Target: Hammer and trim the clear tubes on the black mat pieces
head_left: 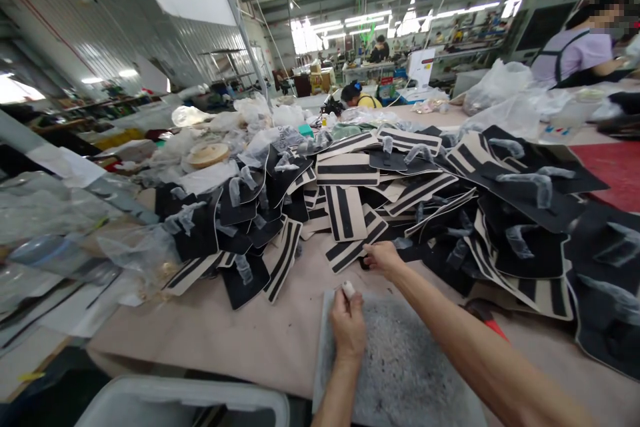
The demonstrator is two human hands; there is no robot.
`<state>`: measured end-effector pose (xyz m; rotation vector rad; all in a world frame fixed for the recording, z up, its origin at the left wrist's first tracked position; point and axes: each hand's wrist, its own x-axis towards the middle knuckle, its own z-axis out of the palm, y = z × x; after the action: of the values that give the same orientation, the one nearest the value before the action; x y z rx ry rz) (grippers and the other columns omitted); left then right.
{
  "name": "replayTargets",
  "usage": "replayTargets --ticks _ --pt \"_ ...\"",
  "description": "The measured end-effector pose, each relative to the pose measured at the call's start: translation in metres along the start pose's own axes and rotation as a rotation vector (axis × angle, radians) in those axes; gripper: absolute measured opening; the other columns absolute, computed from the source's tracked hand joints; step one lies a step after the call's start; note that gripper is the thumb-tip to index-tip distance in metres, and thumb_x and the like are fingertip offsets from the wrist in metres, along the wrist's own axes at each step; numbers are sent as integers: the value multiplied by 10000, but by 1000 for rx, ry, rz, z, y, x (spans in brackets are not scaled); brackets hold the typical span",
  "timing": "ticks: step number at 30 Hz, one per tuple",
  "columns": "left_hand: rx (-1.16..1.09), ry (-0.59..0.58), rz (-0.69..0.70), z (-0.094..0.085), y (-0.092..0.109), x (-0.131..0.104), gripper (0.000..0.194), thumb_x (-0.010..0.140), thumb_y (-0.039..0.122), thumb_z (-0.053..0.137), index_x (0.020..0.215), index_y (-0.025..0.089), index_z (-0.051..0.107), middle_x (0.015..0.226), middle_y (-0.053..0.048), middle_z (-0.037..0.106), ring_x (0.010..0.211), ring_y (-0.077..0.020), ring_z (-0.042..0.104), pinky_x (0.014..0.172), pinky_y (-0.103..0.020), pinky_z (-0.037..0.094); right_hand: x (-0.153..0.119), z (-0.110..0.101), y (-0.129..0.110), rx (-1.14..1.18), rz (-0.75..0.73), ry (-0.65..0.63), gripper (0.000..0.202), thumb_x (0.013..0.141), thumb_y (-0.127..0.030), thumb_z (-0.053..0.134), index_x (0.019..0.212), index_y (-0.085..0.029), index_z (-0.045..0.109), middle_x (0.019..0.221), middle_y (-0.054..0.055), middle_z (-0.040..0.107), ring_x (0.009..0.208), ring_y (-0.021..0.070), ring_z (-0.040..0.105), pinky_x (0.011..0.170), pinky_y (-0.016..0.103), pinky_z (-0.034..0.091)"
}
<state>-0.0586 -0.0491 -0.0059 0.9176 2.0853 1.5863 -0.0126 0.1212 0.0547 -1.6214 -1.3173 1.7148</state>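
Observation:
My left hand (349,327) is closed above the far left part of a grey, speckled slab (410,353). A small white piece (349,289) shows at its fingertips; I cannot tell whether it is held or wrapped round a finger. Farther forward, my right hand (383,257) has its fingers drawn together at the near edge of a black-and-cream striped panel (350,250). Something small and dark (365,264) shows under those fingers, too hidden to name. Right behind the hands lies a heap of striped and black panels (347,170), several with plastic-wrapped straps (537,187).
A red-handled tool (495,328) lies under the right forearm. Below the table's front edge stands a translucent bin (190,390). Plastic bags (260,123) and a tape roll (207,155) sit behind at left. A person in a lilac top (575,57) is at far right.

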Motion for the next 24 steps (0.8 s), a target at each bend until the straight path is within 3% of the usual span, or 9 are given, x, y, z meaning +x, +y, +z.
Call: replayTargets --ticks 4,8,12,15,17,20,22,24 --pt "-13 0 -14 0 1 -1 280 913 455 525 873 189 602 716 -85 720 688 -253 707 631 -303 501 11 21 6 -31 56 -22 323 955 -369 607 1200 -158 599 1136 71 642 923 178 652 780 365 578" --pt "-23 12 -28 0 1 0 274 892 461 546 847 196 599 697 -78 717 668 -249 699 619 -299 494 7 16 0 -69 -74 16 269 955 -361 608 1115 -145 622 1019 45 659 809 142 645 704 313 568" --pt "-44 19 -45 0 0 0 276 874 464 571 806 197 597 678 -56 707 653 -224 682 626 -285 485 -19 -30 -8 -129 -309 38 169 878 -297 657 808 -143 663 655 -22 598 576 127 570 542 247 464" --pt "-82 44 -73 1 1 1 276 867 458 587 794 192 599 680 -41 695 660 -199 670 653 -278 488 -59 -79 -1 -198 -528 72 169 834 -321 661 749 -176 681 683 9 648 707 190 626 640 279 469" --pt "-151 68 -94 3 1 1 277 858 458 601 804 186 601 699 -35 689 669 -185 668 665 -274 500 -90 -109 16 -369 -821 70 174 868 -319 603 853 -185 713 882 66 720 864 224 652 757 315 473" --pt "-253 103 -137 4 1 3 304 826 478 642 820 177 603 709 -30 682 656 -172 667 655 -268 518 -127 -138 66 -710 -1246 14 313 937 -193 436 1125 -183 687 1167 124 706 1019 226 647 882 377 444" --pt "-278 109 -155 4 1 3 324 811 482 667 850 165 612 707 -28 684 651 -168 671 657 -268 527 -141 -145 107 -853 -1303 11 386 933 -107 378 1181 -186 663 1211 115 699 1043 219 639 942 414 419" --pt "-291 90 -147 3 2 2 337 806 479 685 870 154 621 722 -32 691 671 -169 682 680 -273 539 -146 -146 144 -938 -1255 32 403 910 -70 380 1152 -199 675 1203 95 709 1086 235 622 1004 464 389"
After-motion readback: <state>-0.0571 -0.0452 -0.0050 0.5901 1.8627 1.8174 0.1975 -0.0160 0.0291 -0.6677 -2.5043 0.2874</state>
